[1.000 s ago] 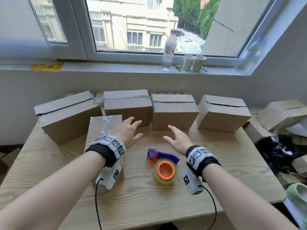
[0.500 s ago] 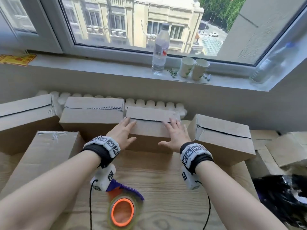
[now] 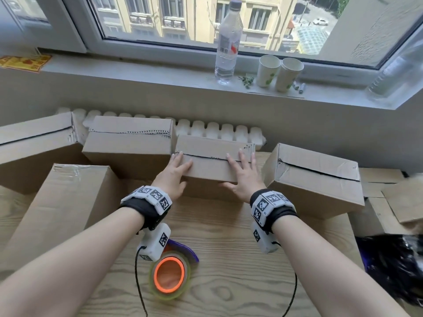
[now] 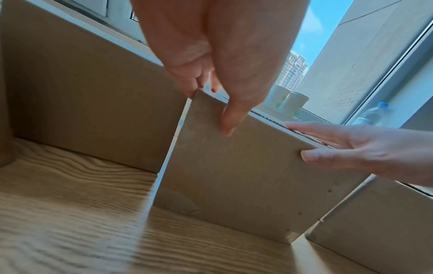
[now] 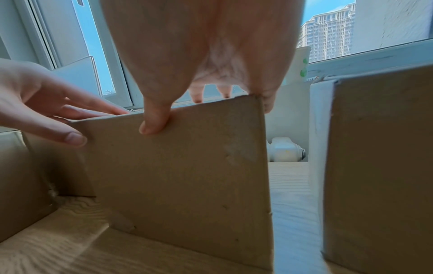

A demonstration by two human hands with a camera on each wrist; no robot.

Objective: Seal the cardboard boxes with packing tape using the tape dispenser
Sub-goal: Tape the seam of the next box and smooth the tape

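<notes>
A wooden desk (image 3: 229,259) is carrying five cardboard boxes under a window sill (image 3: 160,74). Four are standing in a row along the far edge: a far-left box (image 3: 34,152), a second box (image 3: 128,143), a middle box (image 3: 215,161) and a right box (image 3: 313,179). A fifth box (image 3: 64,207), with clear tape across its top, is lying nearer on the left. More loose cardboard (image 3: 389,197) is sitting off the desk's right edge, above a dark plastic bag (image 3: 398,259).

The left hand (image 3: 175,173) and right hand (image 3: 243,177) are both gripping the middle box, one at each end. On each hand the fingers (image 3: 240,156) are lying spread over the top flaps near the open seam while the thumb is pressing on the front face, so each hand is clamped over the top front edge. The second box is touching the middle box on the left; a narrow gap of bare desk is separating it from the right box.

One tape dispenser (image 3: 170,271), purple with an orange-cored roll, is lying on the desk near the front edge, under the left wrist, well apart from the held box, with open wood between them.

On the sill two paper cups (image 3: 278,73) are standing just right of one upright clear bottle (image 3: 226,44), and another bottle (image 3: 393,72) is lying at the far right
</notes>
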